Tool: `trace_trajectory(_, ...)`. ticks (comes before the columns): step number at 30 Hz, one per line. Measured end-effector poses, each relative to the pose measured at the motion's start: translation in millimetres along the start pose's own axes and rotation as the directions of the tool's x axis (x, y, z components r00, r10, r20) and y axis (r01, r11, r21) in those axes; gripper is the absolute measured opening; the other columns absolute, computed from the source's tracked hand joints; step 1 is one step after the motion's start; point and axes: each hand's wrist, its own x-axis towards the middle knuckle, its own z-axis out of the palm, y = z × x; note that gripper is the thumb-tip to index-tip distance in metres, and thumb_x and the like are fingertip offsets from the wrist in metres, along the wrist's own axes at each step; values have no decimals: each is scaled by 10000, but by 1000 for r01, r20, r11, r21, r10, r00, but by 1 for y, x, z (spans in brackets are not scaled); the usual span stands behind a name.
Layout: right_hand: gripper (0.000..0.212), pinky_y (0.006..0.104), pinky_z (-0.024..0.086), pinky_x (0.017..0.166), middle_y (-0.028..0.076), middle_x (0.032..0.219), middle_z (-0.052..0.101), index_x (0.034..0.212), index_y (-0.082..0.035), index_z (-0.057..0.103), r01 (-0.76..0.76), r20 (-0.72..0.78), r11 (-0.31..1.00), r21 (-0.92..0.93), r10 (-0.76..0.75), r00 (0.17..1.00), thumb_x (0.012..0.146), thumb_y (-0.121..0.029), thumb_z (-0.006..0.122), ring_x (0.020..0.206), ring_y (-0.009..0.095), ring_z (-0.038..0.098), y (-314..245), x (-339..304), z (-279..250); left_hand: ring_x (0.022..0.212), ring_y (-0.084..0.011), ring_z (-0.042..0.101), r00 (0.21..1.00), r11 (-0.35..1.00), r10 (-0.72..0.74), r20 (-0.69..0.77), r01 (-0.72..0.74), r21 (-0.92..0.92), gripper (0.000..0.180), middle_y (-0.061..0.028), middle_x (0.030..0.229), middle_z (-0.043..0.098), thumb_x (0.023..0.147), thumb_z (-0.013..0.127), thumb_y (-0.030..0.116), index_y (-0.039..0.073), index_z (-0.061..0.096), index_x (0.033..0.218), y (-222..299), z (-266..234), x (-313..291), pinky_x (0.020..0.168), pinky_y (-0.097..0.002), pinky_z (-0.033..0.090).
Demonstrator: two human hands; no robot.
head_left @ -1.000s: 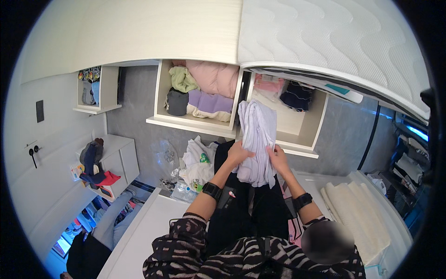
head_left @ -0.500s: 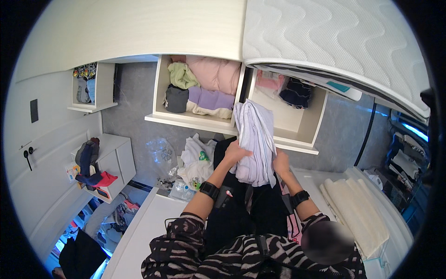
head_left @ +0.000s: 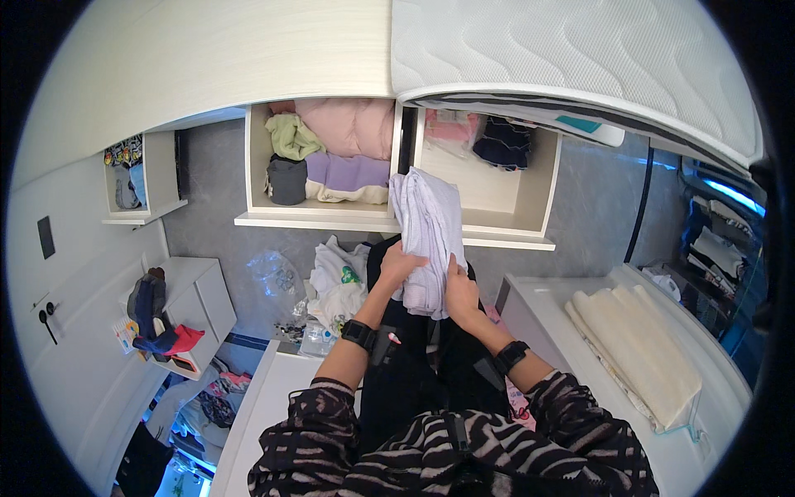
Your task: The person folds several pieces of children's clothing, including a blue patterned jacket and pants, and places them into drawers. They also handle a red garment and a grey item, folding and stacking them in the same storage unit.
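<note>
Between my hands, above my lap, is a folded pale lavender cloth (head_left: 431,211), several layers thick, its far end reaching over the front edges of two pulled-out drawers. My left hand (head_left: 402,267) grips its left side, thumb on top. My right hand (head_left: 460,293) is closed on its lower right edge. The right drawer (head_left: 497,217) contains a navy ruffled garment (head_left: 503,142) and a pink item in clear wrapping (head_left: 451,128). In the left drawer (head_left: 258,157) lie a pink puffy garment (head_left: 348,126), a green one (head_left: 294,137), a dark grey roll (head_left: 286,180) and a purple-and-cream one (head_left: 352,174).
A mattress (head_left: 571,50) overhangs the right drawer. White clothes (head_left: 338,286) and clear plastic bags (head_left: 277,277) lie on the floor at left. A folded cream blanket (head_left: 638,348) rests at right. Farther left stand a small cabinet (head_left: 199,294) with clothes on top and another open drawer (head_left: 157,182).
My right hand has moved in and now lies over the cloth's lower right edge. The cloth stays held in both hands. The whole view has shifted slightly.
</note>
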Motion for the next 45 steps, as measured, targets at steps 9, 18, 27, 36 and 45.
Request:
trace_trajectory(9, 479, 425, 500, 643, 175, 879, 568, 1249, -190, 492, 44, -229, 994, 103, -20, 973, 792, -47, 477, 731, 353, 601, 45, -5, 16, 971, -258, 600, 983, 917, -78, 169, 137, -375, 548, -138, 1112, 596, 711, 688, -15, -19, 470, 1213, -8, -19, -6, 845, -383, 489)
trace_trajectory(18, 551, 414, 494, 560, 138, 790, 577, 1315, -252, 436, 121, -80, 992, 23, -119, 990, 793, -92, 507, 631, 319, 599, 23, -9, 22, 1016, -262, 571, 982, 868, -82, 173, 155, -471, 624, -175, 1152, 551, 780, 710, 238, -55, 417, 1246, -14, -13, -2, 821, -375, 499)
trace_trajectory(27, 459, 370, 494, 484, 115, 708, 579, 1263, -104, 483, 263, -127, 965, -1, -261, 957, 809, -160, 530, 538, 272, 605, -2, -11, 23, 948, -245, 582, 993, 992, -117, 30, 118, -52, 777, -202, 1134, 542, 642, 808, 286, -114, 438, 1196, -16, 0, 0, 743, -358, 508)
trace_trajectory(36, 449, 396, 485, 495, 111, 713, 569, 1231, -49, 467, 224, -88, 974, -40, -227, 970, 834, -238, 556, 572, 300, 603, -14, -13, 36, 891, -240, 583, 939, 939, -341, 32, 342, -32, 714, -192, 1054, 576, 591, 832, 237, -167, 501, 1078, -11, -2, -6, 731, -367, 484)
trace_trajectory(45, 497, 398, 486, 546, 138, 731, 571, 1263, -81, 450, 187, -83, 980, 72, -181, 980, 826, -280, 577, 624, 317, 608, -16, -21, 17, 711, -235, 604, 927, 919, -360, 108, 372, -129, 504, -159, 870, 622, 618, 804, 162, -149, 582, 946, -43, -11, 16, 620, -363, 494)
